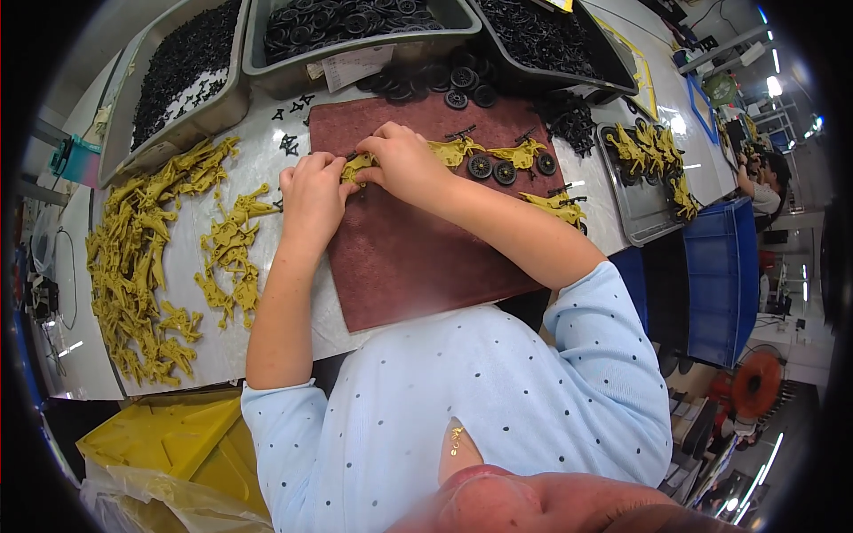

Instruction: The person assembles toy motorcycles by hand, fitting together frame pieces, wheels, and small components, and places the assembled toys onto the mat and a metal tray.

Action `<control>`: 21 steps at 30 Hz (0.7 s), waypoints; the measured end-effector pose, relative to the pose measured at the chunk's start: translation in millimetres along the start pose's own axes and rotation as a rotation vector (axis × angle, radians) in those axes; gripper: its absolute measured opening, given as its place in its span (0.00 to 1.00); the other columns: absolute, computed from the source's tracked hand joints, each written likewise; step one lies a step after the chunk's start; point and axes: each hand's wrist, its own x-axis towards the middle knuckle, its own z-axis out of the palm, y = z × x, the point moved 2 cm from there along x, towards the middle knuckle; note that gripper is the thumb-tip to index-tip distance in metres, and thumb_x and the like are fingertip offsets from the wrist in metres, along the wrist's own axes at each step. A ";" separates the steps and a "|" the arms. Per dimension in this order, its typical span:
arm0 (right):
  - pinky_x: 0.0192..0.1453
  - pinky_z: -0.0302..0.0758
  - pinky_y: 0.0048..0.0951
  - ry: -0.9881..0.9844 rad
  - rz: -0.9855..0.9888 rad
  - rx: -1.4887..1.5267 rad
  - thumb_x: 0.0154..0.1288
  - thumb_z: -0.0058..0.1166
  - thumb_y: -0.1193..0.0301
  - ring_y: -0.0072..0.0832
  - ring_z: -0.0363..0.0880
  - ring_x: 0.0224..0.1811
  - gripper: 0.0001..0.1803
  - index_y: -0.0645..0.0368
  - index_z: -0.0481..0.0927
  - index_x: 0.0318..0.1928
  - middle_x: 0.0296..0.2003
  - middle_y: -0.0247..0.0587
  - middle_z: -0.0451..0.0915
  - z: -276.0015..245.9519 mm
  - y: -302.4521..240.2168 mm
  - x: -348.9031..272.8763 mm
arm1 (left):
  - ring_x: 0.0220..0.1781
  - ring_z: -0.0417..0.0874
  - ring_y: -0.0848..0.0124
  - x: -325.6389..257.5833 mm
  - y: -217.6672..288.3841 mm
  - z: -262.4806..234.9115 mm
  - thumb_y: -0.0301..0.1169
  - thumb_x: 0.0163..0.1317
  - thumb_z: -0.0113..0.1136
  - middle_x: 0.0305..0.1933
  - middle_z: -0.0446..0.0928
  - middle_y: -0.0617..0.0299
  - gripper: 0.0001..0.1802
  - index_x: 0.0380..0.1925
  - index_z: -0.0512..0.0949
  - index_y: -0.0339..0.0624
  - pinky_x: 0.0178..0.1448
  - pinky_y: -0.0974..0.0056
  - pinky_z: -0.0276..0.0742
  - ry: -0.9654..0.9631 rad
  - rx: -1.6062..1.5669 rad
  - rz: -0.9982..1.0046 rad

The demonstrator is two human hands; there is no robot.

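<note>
Both bare hands are working at the far left part of the maroon rectangular cloth mat (391, 266), which is lying on the white, glossy tabletop (182, 266). A small yellow moulded-plastic frame (359, 166) is sitting between them, its visible part running roughly left to right; its outer ends are hiding behind fingers, so the full long axis cannot be confirmed. The left hand (311, 191) is gripping from the left and near side, the right hand (404, 162) from the right and far side; both grips are closing on the frame, neither hand clearly nearer. To the right, yellow frames with black spoked wheels (520, 155) are resting on the mat; to the left, loose yellow plastic frames (142, 249) are lying heaped.
</note>
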 end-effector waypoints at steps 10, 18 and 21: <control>0.50 0.72 0.42 -0.029 0.017 -0.066 0.50 0.67 0.69 0.45 0.76 0.46 0.18 0.57 0.81 0.43 0.39 0.44 0.78 -1.0 -5.2 2.0 | 0.48 0.77 0.65 -1.8 1.7 -2.0 0.34 0.48 0.71 0.41 0.78 0.63 0.19 0.42 0.81 0.42 0.54 0.56 0.64 0.068 0.068 0.071; 0.50 0.74 0.41 -0.014 0.052 0.046 0.51 0.66 0.72 0.47 0.78 0.44 0.18 0.63 0.80 0.44 0.39 0.50 0.79 0.5 5.1 2.0 | 0.48 0.77 0.65 -3.2 0.5 0.0 0.33 0.49 0.69 0.41 0.78 0.63 0.19 0.42 0.81 0.41 0.55 0.55 0.64 0.067 0.075 0.073; 0.50 0.75 0.41 -0.040 0.069 0.042 0.52 0.66 0.71 0.47 0.78 0.44 0.18 0.63 0.80 0.44 0.39 0.50 0.79 -0.1 6.9 3.6 | 0.49 0.77 0.65 -2.9 -0.1 1.0 0.33 0.50 0.69 0.41 0.78 0.63 0.19 0.43 0.80 0.41 0.55 0.55 0.64 0.068 0.080 0.081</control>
